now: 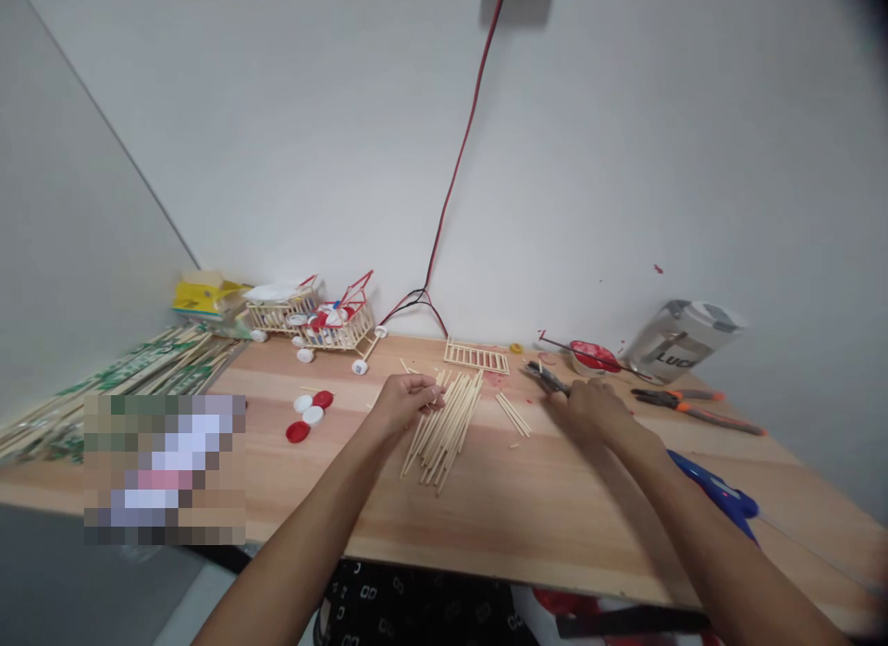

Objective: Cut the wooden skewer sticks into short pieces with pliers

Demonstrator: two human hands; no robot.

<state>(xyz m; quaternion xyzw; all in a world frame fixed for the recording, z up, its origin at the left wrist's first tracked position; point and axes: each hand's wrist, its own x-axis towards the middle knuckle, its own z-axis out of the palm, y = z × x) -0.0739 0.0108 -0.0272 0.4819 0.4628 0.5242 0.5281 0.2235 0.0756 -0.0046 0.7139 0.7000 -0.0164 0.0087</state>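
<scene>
My left hand (406, 403) is closed in a pinch at the left edge of a loose pile of thin wooden sticks (450, 428); what its fingertips hold, if anything, is too small to make out. Wrapped around a pair of pliers (546, 378) is my right hand (595, 405), with the jaws pointing left just above the table. Several short sticks (513, 415) lie between the pile and the pliers. Behind the pile, a small ladder-like frame of sticks (476, 356) lies near the wall.
Two stick-built carts (339, 327) with bottle-cap wheels stand back left, near loose caps (314, 416). Packaged sticks (153, 373) lie far left. To the right are a red-stained dish (595, 357), a tilted container (684, 341), orange-handled pliers (694, 405) and a blue glue gun (718, 493).
</scene>
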